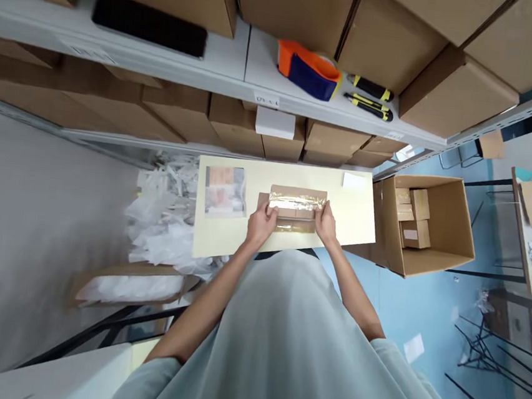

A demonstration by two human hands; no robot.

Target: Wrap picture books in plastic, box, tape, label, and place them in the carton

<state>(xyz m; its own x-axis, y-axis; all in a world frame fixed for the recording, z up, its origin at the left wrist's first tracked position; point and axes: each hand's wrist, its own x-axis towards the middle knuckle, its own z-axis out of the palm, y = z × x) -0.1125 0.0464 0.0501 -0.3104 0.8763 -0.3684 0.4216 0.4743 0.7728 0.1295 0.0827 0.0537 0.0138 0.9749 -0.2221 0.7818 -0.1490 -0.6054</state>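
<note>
A small cardboard box (296, 214) with a flap standing up and shiny clear tape along it is held over the cream table (225, 236). My left hand (262, 224) is closed on the box's left end, thumb on the cardboard. At the right end my right hand (326, 223) grips the same box with its fingers along the edge. A clear plastic bag (225, 191) with printed orange and grey contents lies to the left on the table. Near the table's back right corner is a small white paper (354, 181).
An open carton (439, 235) with several small boxes stands right of the table. On the shelf (255, 67) above are an orange-and-blue tape dispenser (310, 72), two cutters (370, 98) and a black phone-like object (150, 23). Plastic wrapping (165, 215) heaps at left.
</note>
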